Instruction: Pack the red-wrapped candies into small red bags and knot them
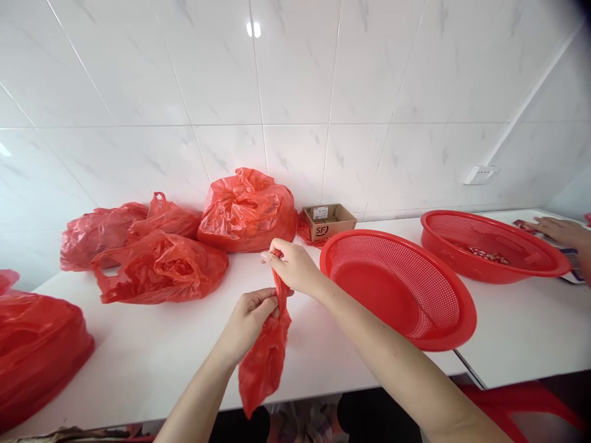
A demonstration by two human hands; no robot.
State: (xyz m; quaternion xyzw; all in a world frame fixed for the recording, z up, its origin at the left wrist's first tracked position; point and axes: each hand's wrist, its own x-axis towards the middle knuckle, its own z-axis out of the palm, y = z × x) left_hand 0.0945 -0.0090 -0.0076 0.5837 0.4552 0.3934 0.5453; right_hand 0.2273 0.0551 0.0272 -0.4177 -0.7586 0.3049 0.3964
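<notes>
Red plastic bag, its upper part partly hidden, hangs near the table's front edge, long axis slanting down and leftward, its gathered top pinched in the right hand's closed fingers and its middle in the left hand's, while a farther basket holds small, indistinct pieces.

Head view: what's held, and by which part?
A red plastic bag, in both hands: the right hand pinches its bunched top end, the left hand grips the gathered part just below. The wider lower end hangs free.
</notes>
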